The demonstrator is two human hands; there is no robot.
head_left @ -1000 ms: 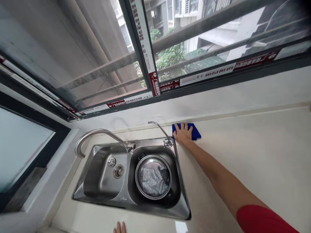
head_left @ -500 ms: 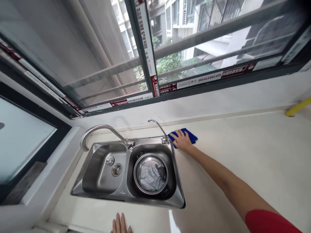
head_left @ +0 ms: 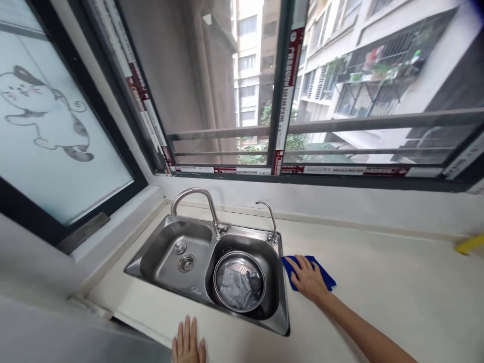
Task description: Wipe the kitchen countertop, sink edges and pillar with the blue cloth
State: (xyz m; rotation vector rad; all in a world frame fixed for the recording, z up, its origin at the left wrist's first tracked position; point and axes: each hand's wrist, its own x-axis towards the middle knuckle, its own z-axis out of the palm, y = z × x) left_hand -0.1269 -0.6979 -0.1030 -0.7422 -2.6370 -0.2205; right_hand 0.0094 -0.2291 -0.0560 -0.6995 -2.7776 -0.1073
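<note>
My right hand [head_left: 308, 278] lies flat with fingers spread on a blue cloth [head_left: 323, 273], pressing it onto the cream counter [head_left: 378, 297] just right of the steel double sink [head_left: 166, 249]. My left hand [head_left: 188, 345] rests flat and open on the counter's front edge, in front of the sink, holding nothing. The sink's right basin holds a round metal bowl [head_left: 221, 290] with something grey and dark inside.
A tall curved tap [head_left: 196, 199] and a thinner small tap [head_left: 269, 214] stand behind the sink. A barred window runs along the back wall; a frosted pane with a cat drawing [head_left: 41, 116] is at left. A yellow object [head_left: 469, 244] lies at far right.
My right hand has drawn the blue cloth from the back of the counter toward me along the sink's right side. The view has tilted up and more of my left hand shows.
</note>
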